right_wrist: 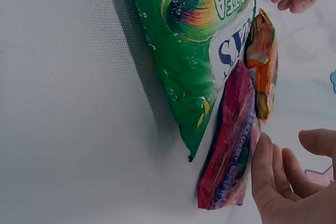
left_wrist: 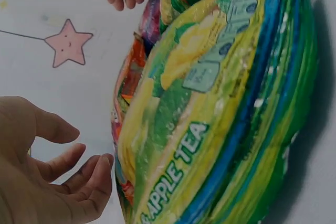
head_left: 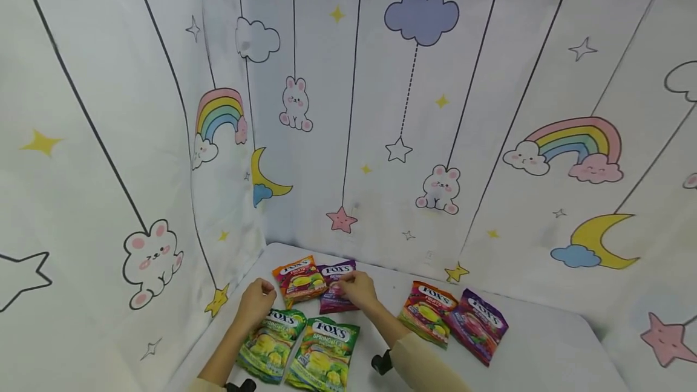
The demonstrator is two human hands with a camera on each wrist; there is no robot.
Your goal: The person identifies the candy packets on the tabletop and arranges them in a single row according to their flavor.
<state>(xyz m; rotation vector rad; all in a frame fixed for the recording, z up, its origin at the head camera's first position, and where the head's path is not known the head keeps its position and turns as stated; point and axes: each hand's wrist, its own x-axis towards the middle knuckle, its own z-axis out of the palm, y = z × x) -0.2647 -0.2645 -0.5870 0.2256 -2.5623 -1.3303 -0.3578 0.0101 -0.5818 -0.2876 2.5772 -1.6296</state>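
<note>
Two green bags of Fox's Spring Tea candy, a left one [head_left: 268,348] and a right one [head_left: 325,352], lie side by side at the near left of the table. Behind them are an orange Fox's Fruits bag [head_left: 298,282] and a purple Fox's Berries bag [head_left: 331,302], edges overlapping. My left hand [head_left: 259,302] hovers by the top of the left green bag, fingers loosely bent and holding nothing. At the purple bag's right side is my right hand [head_left: 360,290]; in the right wrist view its fingertips [right_wrist: 262,148] are right at the bag, fingers relaxed and thumb apart.
Farther right lie another orange Fruits bag [head_left: 427,313] and another purple bag [head_left: 478,326], partly overlapping. The white table [head_left: 550,349] meets a white curtain [head_left: 381,198] printed with stars, rabbits and rainbows at the back and left.
</note>
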